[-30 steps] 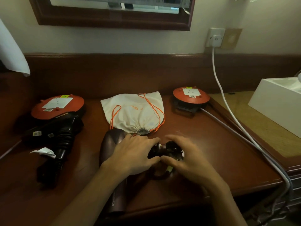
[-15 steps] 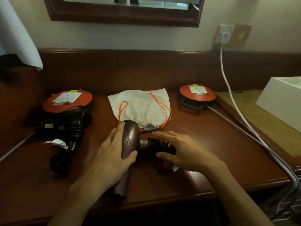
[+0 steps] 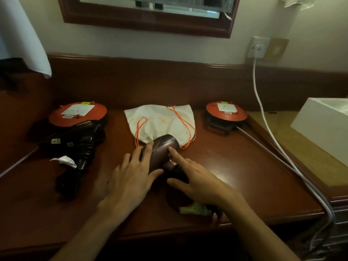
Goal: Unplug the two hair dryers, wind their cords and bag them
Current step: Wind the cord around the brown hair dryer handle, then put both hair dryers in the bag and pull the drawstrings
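A brown hair dryer (image 3: 164,147) lies in the middle of the wooden desk, its head resting on the gathered mouth of a white drawstring bag (image 3: 160,119) with orange cords. My left hand (image 3: 130,178) cups the dryer's barrel from the left, thumb on the near side. My right hand (image 3: 195,180) covers the ribbed handle, its index finger stretched onto the body. The dryer's wound cord (image 3: 195,209), with a pale tag, lies under my right wrist near the front edge. A black hair dryer (image 3: 82,146) lies at the left, a white tag on its cord.
Two orange cable reels stand at the back, the left reel (image 3: 77,113) touching the black dryer and the right reel (image 3: 226,111) beside the bag. A white cable (image 3: 267,125) runs from the wall socket (image 3: 259,47) down the desk's right side. A white box (image 3: 323,127) sits far right.
Both hands have pushed the brown dryer away from me, so its head now lies on the bag's mouth. My right index finger has stretched onto the body.
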Motion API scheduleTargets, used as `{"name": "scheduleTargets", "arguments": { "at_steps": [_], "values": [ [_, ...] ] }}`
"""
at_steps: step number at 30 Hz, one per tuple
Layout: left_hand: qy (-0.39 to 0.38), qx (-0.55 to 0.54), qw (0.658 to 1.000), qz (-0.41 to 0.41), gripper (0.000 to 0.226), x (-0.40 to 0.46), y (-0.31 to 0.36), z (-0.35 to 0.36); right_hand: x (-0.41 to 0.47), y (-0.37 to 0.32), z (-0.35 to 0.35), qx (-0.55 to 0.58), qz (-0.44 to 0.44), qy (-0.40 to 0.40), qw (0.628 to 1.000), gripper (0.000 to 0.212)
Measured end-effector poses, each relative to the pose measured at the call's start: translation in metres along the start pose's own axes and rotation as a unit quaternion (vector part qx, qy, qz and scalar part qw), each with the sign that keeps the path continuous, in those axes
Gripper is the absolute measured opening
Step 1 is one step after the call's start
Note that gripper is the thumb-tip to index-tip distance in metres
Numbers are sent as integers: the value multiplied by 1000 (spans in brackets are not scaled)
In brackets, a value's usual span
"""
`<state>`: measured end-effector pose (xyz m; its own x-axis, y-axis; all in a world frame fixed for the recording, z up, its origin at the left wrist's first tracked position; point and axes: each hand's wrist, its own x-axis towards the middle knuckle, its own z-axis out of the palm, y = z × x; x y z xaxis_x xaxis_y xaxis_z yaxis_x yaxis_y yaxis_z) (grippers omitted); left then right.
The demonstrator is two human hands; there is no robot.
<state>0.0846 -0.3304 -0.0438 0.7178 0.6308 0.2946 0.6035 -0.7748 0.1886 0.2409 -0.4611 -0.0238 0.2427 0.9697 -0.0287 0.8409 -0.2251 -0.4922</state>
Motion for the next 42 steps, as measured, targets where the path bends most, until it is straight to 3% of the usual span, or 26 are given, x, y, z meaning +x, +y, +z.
{"name": "scheduleTargets", "arguments": {
  "at_steps": [8, 16, 27, 31, 35, 39, 42],
  "values": [
    [16, 38, 990, 136, 82, 50, 51, -8, -28, 42, -19, 58, 73, 77, 993, 82],
    [-71, -22, 972, 225, 82, 124, 141, 54, -52, 119, -57, 40, 206, 108, 972, 80],
    [-76, -33, 980, 182, 83, 175, 200, 97, -23, 158, -88, 37, 281, 154, 947, 82],
    [-50, -85, 971, 216, 81, 176, 213, 103, -25, 168, -100, 38, 309, 156, 937, 84],
    [14, -111, 948, 299, 74, 144, 177, 103, -25, 168, -106, 31, 319, 154, 935, 84],
    [69, -187, 958, 204, 46, 115, 109, 76, -25, 167, -110, 33, 351, 125, 927, 85],
    [155, -223, 957, 98, 22, 98, 51, 50, -21, 162, -108, -83, 387, 124, 910, 87]
  ]
}}
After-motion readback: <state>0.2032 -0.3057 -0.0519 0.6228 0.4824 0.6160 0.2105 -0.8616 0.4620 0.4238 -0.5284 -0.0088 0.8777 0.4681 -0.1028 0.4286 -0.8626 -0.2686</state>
